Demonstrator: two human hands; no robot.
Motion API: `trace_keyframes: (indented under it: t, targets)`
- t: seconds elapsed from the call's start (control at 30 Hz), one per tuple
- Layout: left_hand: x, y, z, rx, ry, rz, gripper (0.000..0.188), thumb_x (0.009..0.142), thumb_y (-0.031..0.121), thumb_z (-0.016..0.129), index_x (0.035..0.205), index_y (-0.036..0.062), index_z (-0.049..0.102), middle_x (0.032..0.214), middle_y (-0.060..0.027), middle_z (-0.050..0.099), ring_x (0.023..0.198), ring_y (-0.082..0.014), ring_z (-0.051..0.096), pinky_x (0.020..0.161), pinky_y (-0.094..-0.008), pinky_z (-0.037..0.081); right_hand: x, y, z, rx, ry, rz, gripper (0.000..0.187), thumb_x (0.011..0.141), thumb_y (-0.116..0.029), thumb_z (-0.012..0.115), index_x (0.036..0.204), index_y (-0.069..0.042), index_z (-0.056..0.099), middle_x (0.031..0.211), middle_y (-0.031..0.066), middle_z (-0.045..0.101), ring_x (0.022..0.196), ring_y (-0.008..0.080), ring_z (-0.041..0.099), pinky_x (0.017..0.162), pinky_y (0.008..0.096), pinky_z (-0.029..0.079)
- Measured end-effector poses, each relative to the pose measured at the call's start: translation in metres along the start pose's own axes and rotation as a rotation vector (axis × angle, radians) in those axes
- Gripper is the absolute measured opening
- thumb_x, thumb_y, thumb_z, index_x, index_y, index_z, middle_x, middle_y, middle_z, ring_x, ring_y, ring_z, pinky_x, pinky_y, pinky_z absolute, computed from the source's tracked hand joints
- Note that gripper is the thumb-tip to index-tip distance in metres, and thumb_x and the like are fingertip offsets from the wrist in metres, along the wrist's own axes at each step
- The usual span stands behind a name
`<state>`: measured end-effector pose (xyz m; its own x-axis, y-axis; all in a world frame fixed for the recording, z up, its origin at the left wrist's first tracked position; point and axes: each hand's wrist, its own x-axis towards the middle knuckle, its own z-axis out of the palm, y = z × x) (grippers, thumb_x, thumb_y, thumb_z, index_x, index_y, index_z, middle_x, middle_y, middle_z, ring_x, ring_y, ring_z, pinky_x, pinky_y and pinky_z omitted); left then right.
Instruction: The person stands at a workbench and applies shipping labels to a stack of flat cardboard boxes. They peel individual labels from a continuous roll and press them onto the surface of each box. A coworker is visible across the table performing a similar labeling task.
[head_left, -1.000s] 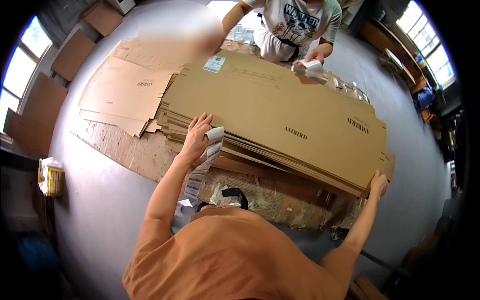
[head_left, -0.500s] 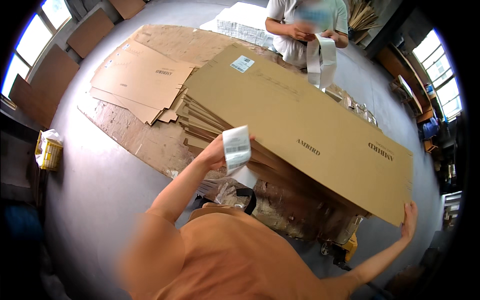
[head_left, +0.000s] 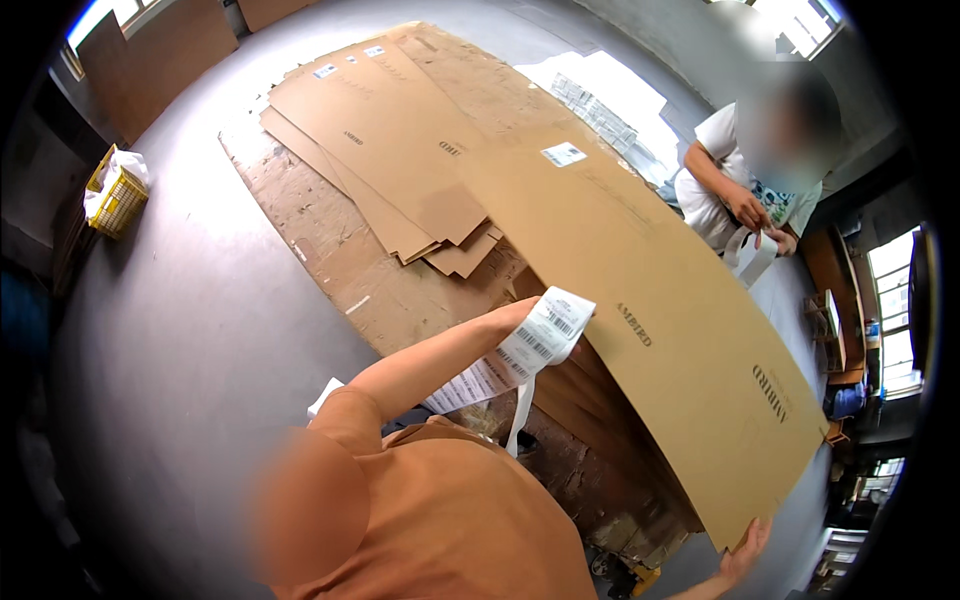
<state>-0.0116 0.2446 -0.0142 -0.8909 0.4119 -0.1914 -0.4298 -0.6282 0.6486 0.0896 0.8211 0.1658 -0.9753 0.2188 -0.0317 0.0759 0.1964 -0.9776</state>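
Observation:
A long flat cardboard box sheet (head_left: 680, 270) slants across the table, raised along its near side. A white shipping label (head_left: 563, 154) is stuck near its far end. My right hand (head_left: 745, 548) grips the sheet's near right corner. In my left hand (head_left: 517, 316), by the sheet's near edge, is a strip of printed barcode labels (head_left: 530, 350) that trails down toward my body. The strip partly covers those fingers, so whether they also hold the cardboard is hidden. The far end of the sheet overlaps a stack of labelled flat cardboard sheets (head_left: 385, 130).
The worn table (head_left: 330, 270) has more cardboard under the raised sheet. Across it, a co-worker (head_left: 715, 180) handles a white strip. Stacks of white labels (head_left: 595, 105) lie by the far edge. A yellow basket (head_left: 118, 200) with a white bag stands on the floor at left.
The view has turned to the right. The large sheet has shifted toward the left stack and now overlaps it, my right hand still on its corner. More of the label strip shows.

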Motion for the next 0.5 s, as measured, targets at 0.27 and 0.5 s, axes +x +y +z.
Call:
trace_keyframes:
  t: [0.27, 0.5]
  targets:
    - [-0.01, 0.009, -0.045, -0.021, 0.227, 0.043, 0.017, 0.085, 0.016, 0.061, 0.094, 0.0021, 0.064, 0.085, -0.0067, 0.066, 0.072, -0.0166, 0.065, 0.063, -0.0318, 0.054, -0.028, 0.003, 0.071, -0.246, 0.347, 0.062, 0.031, 0.091, -0.018, 0.06, 0.112, 0.004, 0.059, 0.103, 0.0078, 0.062, 0.091, 0.0149, 0.058, 0.079, 0.0291, 0.047]
    - [0.009, 0.021, -0.046, 0.206, 0.352, 0.026, 0.014, 0.089, 0.007, 0.053, 0.094, -0.0023, 0.063, 0.079, -0.0097, 0.065, 0.064, -0.018, 0.065, 0.054, -0.0306, 0.054, -0.008, 0.006, 0.034, -0.676, 0.621, 0.231, 0.038, 0.089, -0.034, 0.061, 0.094, 0.003, 0.065, 0.078, 0.0066, 0.065, 0.067, 0.0145, 0.057, 0.061, 0.0308, 0.045]
